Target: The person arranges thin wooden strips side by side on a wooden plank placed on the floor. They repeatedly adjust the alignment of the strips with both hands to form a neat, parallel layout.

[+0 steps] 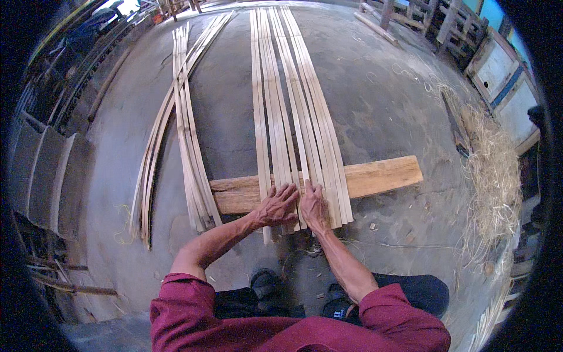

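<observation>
Several long pale bamboo strips (287, 111) lie side by side on the concrete floor, their near ends resting across a wooden plank (381, 175). My left hand (278, 205) presses flat on the strips' near ends over the plank, fingers spread. My right hand (314, 206) lies beside it, fingers on the neighbouring strips. Both hands touch the strips at the plank; neither visibly grips one.
A second loose bundle of bamboo strips (185, 135) lies to the left. A heap of stringy bamboo shavings (495, 176) sits at the right. Wooden frames (446, 23) stand at the back right, stacked boards (47, 170) at the left. My feet in dark sandals (267, 284) are below.
</observation>
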Demonstrator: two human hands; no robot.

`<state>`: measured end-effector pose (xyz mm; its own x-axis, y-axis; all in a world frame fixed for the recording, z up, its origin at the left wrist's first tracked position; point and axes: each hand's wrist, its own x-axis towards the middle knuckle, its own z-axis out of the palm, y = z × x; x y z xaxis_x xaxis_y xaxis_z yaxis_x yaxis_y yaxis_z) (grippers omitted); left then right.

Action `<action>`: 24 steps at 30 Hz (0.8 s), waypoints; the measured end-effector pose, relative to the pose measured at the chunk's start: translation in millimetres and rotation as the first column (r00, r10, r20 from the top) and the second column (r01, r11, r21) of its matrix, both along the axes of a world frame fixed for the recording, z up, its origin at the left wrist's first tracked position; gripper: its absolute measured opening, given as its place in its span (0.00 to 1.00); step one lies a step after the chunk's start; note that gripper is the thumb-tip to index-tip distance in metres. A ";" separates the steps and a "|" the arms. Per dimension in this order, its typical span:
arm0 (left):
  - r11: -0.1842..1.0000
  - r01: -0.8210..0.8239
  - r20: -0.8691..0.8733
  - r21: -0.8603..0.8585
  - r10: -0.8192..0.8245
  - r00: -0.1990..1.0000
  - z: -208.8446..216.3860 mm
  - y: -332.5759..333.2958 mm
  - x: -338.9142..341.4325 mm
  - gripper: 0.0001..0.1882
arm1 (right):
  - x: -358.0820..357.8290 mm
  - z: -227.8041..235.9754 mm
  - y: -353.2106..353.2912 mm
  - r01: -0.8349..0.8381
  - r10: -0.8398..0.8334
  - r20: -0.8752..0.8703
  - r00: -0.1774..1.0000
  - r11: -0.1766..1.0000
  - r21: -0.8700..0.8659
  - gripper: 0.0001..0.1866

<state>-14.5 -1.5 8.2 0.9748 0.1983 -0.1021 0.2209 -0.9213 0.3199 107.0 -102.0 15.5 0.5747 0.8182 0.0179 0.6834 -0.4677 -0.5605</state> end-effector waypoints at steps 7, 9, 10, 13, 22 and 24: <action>0.997 0.003 -0.041 0.074 0.000 0.999 -3.3 -6.2 5.0 0.41 | 18.8 -2.4 -4.2 0.052 -0.059 0.105 0.993 0.996 0.065 0.14; 0.996 0.009 -0.027 0.087 -0.007 1.000 -0.7 -8.3 4.3 0.41 | 35.2 -3.0 -7.6 0.114 -0.116 0.049 0.992 0.992 0.055 0.12; 0.995 0.011 -0.031 0.098 -0.007 0.999 1.1 -9.4 3.8 0.41 | 42.1 -3.3 -8.8 0.153 -0.151 0.086 0.985 0.988 -0.015 0.11; 0.990 0.031 -0.069 0.140 -0.021 0.997 6.5 -11.9 3.6 0.40 | 53.0 -2.7 -14.8 0.132 -0.128 0.074 0.989 0.990 -0.052 0.11; 0.995 0.020 -0.103 0.099 -0.010 0.995 3.9 -11.4 5.1 0.41 | 54.4 -4.8 -10.2 0.078 -0.071 0.124 0.990 0.995 -0.055 0.10; 0.995 0.014 -0.126 0.101 -0.002 0.992 0.6 -11.1 4.3 0.42 | 54.4 -9.6 -9.8 0.079 -0.075 0.156 0.985 0.997 -0.025 0.10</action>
<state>-10.2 -12.6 8.7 0.9571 0.2061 -0.2035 0.2459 -0.9495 0.1949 161.4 -111.8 5.9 0.6282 0.7732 0.0867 0.7220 -0.5379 -0.4353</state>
